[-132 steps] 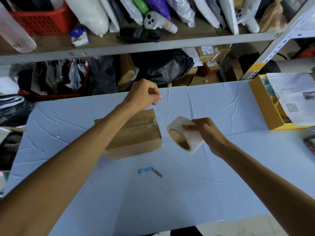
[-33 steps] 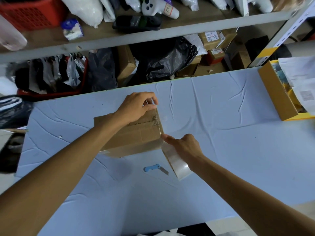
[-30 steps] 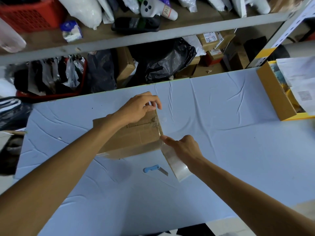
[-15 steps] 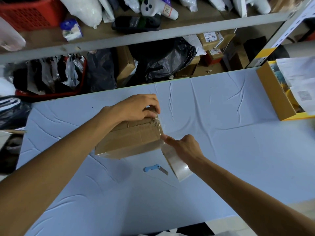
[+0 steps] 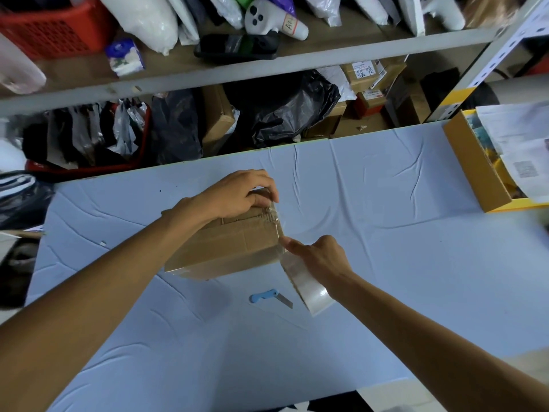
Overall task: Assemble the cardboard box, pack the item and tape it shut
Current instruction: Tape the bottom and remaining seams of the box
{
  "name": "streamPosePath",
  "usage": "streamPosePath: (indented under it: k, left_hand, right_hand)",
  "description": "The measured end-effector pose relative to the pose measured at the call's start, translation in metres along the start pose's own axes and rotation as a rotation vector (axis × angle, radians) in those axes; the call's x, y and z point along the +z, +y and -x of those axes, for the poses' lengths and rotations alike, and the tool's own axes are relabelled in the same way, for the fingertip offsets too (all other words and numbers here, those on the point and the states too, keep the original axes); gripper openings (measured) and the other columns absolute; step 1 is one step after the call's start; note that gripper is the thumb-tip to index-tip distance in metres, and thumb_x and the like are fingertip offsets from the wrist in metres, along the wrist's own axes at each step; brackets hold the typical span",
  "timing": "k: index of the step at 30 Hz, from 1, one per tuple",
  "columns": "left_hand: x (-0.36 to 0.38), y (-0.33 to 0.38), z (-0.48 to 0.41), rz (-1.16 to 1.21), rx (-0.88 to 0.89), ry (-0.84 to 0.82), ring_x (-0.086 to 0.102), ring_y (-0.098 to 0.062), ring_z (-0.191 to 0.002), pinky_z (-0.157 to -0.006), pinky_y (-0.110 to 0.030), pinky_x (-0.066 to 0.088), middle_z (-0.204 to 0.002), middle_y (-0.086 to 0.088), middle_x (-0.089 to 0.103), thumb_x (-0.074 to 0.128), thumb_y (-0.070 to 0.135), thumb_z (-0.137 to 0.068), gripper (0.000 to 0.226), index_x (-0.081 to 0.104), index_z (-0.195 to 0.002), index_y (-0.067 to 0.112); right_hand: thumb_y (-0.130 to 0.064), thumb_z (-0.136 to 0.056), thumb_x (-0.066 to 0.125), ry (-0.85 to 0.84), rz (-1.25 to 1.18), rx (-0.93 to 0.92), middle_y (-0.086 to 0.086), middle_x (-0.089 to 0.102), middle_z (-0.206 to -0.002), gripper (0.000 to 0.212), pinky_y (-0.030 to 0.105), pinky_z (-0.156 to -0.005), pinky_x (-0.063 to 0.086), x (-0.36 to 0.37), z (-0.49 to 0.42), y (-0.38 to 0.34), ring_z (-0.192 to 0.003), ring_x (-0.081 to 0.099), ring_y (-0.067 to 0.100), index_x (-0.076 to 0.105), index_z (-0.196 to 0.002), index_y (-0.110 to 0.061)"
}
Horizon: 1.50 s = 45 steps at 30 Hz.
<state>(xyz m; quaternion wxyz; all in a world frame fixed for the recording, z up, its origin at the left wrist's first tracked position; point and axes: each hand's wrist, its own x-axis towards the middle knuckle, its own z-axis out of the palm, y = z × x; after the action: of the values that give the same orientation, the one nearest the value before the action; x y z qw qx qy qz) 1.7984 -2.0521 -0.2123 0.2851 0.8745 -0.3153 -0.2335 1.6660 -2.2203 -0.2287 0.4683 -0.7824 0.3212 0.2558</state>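
Sitting on the pale blue table (image 5: 386, 233), the brown cardboard box (image 5: 225, 248) had the left hand (image 5: 237, 193) pinching a clear tape strip (image 5: 277, 227) at its far right corner; the right hand (image 5: 318, 257) gripped the transparent tape roll (image 5: 309, 288) beside it.

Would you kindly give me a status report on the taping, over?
Left hand grips cardboard box at far corner. Right hand holds tape roll, strip stretched along box edge. Blue knife lying clear.

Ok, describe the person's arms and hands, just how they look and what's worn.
Both arms are bare as far as the frame shows: no sleeves reach the left forearm or right forearm. The left hand and right hand wear no gloves, and no watch, bracelet or ring can be made out.
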Motion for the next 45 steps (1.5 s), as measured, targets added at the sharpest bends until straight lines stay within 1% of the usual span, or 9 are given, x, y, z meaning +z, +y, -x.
streamPosePath:
  k: [9,13,18,26,32,37,40,42,45]
  left_hand:
    - [-0.002,0.007,-0.006,-0.056,0.015,-0.087,0.049,-0.007,-0.101,-0.094,-0.038,0.045,-0.103,0.009,0.052,0.057,0.01,-0.093,0.026,0.068,-0.092,0.034]
    - [-0.006,0.011,0.002,-0.062,-0.008,-0.172,0.042,-0.007,-0.118,-0.104,-0.04,0.041,-0.118,0.016,0.046,0.061,0.035,-0.09,0.015,0.065,-0.104,0.039]
    - [-0.005,0.016,0.015,-0.254,0.021,-0.217,0.034,-0.004,-0.115,-0.09,-0.029,0.044,-0.117,0.02,0.04,0.079,0.061,-0.059,0.065,0.049,-0.114,0.042]
    - [-0.015,0.007,0.004,-0.199,-0.003,0.088,0.042,-0.012,-0.111,-0.094,-0.04,0.046,-0.114,0.012,0.044,0.08,0.046,-0.059,0.057,0.057,-0.109,0.035]
    - [-0.012,0.006,0.001,-0.136,-0.075,-0.078,0.027,-0.011,-0.122,-0.099,-0.037,0.035,-0.12,0.014,0.036,0.078,0.056,-0.065,0.054,0.055,-0.112,0.041]
    - [-0.004,0.006,-0.004,0.02,-0.155,0.022,0.03,-0.015,-0.118,-0.107,-0.047,0.028,-0.113,0.011,0.044,0.046,0.05,-0.093,0.028,0.067,-0.105,0.037]
    - [0.004,0.009,-0.006,-0.06,-0.173,0.078,0.03,-0.018,-0.118,-0.104,-0.046,0.029,-0.112,0.011,0.043,0.05,0.048,-0.092,0.021,0.067,-0.101,0.039]
    - [0.007,0.009,-0.006,-0.076,-0.163,0.096,0.029,-0.018,-0.119,-0.101,-0.04,0.027,-0.113,0.011,0.042,0.053,0.045,-0.092,0.017,0.067,-0.101,0.04]
    - [0.012,0.007,-0.006,-0.083,-0.131,0.129,0.026,-0.015,-0.119,-0.104,-0.041,0.024,-0.11,0.013,0.04,0.051,0.038,-0.095,0.016,0.066,-0.101,0.043]
  right_hand:
    - [-0.067,-0.072,0.067,0.01,-0.001,-0.004,0.001,0.043,-0.067,0.059,0.03,-0.054,0.032,-0.003,-0.003,-0.002,-0.059,0.041,0.017,0.043,-0.075,-0.013]
    - [-0.066,-0.071,0.068,0.032,0.018,-0.026,0.0,0.039,-0.064,0.059,0.031,-0.051,0.029,-0.006,-0.008,-0.006,-0.055,0.037,0.017,0.038,-0.067,-0.015]
    - [-0.065,-0.068,0.071,0.046,0.054,-0.04,0.0,0.036,-0.061,0.059,0.031,-0.049,0.026,-0.011,-0.013,-0.011,-0.052,0.033,0.018,0.041,-0.069,-0.014]
    - [-0.05,-0.075,0.071,0.038,-0.108,-0.203,0.006,0.037,-0.058,0.048,0.027,-0.051,0.028,-0.027,-0.017,-0.031,-0.053,0.039,0.02,0.047,-0.063,-0.011]
    - [-0.042,-0.076,0.071,0.02,-0.009,-0.099,0.003,0.036,-0.058,0.045,0.026,-0.051,0.027,-0.027,-0.024,-0.026,-0.053,0.037,0.02,0.042,-0.062,-0.01]
    - [-0.043,-0.077,0.071,0.035,0.016,-0.13,0.004,0.032,-0.057,0.051,0.027,-0.05,0.023,-0.029,-0.022,-0.022,-0.052,0.032,0.018,0.036,-0.058,-0.012]
    - [-0.047,-0.078,0.071,0.054,0.004,-0.181,0.02,0.056,-0.08,0.051,0.025,-0.055,0.033,-0.027,-0.02,-0.019,-0.06,0.047,0.018,0.057,-0.089,0.001]
    - [-0.048,-0.078,0.072,0.05,-0.026,-0.19,0.01,0.059,-0.1,0.053,0.023,-0.052,0.034,-0.028,-0.017,-0.018,-0.066,0.051,0.011,0.054,-0.111,-0.01]
    - [-0.049,-0.078,0.071,0.052,-0.021,-0.199,0.004,0.061,-0.103,0.047,0.023,-0.051,0.034,-0.031,-0.017,-0.018,-0.069,0.052,0.007,0.058,-0.109,-0.016]
